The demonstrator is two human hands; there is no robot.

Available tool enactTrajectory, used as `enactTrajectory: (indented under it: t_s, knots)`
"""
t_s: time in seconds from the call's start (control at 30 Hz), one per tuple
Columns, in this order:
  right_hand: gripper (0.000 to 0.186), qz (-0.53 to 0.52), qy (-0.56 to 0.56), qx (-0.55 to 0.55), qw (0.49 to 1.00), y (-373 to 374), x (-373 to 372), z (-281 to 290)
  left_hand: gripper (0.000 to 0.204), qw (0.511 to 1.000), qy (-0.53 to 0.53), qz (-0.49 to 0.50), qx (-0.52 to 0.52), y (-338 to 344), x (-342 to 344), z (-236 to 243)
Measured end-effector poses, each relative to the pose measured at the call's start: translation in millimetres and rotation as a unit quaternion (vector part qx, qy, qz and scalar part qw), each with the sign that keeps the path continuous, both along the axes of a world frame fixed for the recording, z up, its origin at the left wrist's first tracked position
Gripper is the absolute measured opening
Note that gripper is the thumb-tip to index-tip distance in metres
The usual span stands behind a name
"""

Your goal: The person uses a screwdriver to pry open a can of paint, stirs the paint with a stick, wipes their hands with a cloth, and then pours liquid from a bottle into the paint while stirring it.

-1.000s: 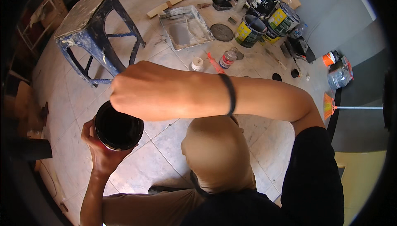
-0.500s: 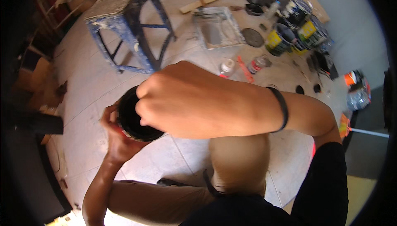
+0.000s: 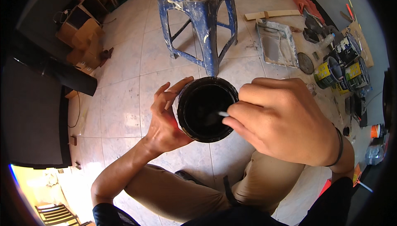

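Note:
My left hand (image 3: 164, 123) is wrapped round the left side of a round, dark-rimmed paint can (image 3: 208, 139), which I hold in front of me above my knees. Its inside is black, and I cannot make out what it contains. At the can's right edge, my right hand (image 3: 285, 120) pinches a thin stick (image 3: 223, 114). Only a short, pale grey bit of the stick shows past my fingertips, over the can's mouth. The rest of it is hidden by the hand.
A paint-spattered blue plastic stool (image 3: 206, 35) stands just beyond the can. Farther right on the tiled floor lie a paint tray (image 3: 292, 56) and a wooden strip (image 3: 275, 15). Several paint buckets (image 3: 326, 73) crowd the right wall. Cardboard boxes (image 3: 89, 48) stand at the left.
The view has swung left, so the stool and tray appear farther right. My right hand has drawn back from over the can's mouth to its right edge, exposing the stick's end.

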State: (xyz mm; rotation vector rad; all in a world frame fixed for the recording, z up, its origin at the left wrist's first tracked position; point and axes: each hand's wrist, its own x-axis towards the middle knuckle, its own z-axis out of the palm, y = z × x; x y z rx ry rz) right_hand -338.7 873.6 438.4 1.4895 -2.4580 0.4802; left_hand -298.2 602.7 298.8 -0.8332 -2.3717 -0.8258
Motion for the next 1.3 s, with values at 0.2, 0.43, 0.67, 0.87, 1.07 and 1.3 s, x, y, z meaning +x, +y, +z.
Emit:
enactTrajectory:
  t_s: [0.2,0.43,0.67,0.87,1.07,1.3]
  knots:
    - [0.019,-0.039,0.027,0.023,0.999,24.2,-5.3,5.2,0.134,0.999,-0.013,-0.017,0.034,6.3,-1.5,-14.0]
    - [0.018,-0.032,0.129,0.027,0.991,17.2,-31.1,-21.4,0.135,0.984,-0.142,0.055,0.088,-3.7,7.0,-26.6]
    - [0.019,-0.028,0.08,0.001,0.996,11.3,-26.6,-24.7,0.129,0.985,-0.128,-0.018,0.117,1.5,-4.4,-38.2]
    - [0.018,-0.006,-0.044,-0.012,0.999,13.7,-11.5,-28.2,0.129,0.999,-0.033,-0.011,0.016,9.1,-11.6,-11.0]
    - [0.008,-0.009,-0.107,-0.17,0.98,11.7,-22.2,-23.3,0.13,0.998,-0.031,-0.019,0.06,6.7,-11.7,-13.7]
    - [0.019,-0.043,0.036,-0.135,0.989,19.0,-13.5,-8.4,0.124,0.999,-0.025,-0.001,0.04,0.8,-8.9,-5.4]
